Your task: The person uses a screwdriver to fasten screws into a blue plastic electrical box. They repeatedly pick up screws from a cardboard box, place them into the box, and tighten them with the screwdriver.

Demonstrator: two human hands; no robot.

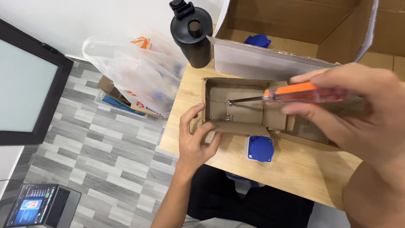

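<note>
Fingers of the right hand (358,109) clench an orange-handled screwdriver (291,95) over a small open cardboard box (236,107) on the wooden surface (291,169); the left hand (194,139) grips the box's near-left wall.

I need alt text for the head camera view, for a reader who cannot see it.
The right hand holds an orange-handled screwdriver over a small open cardboard box on a wooden table, while the left hand grips the box's front wall. A blue socket lies nearby.
</note>
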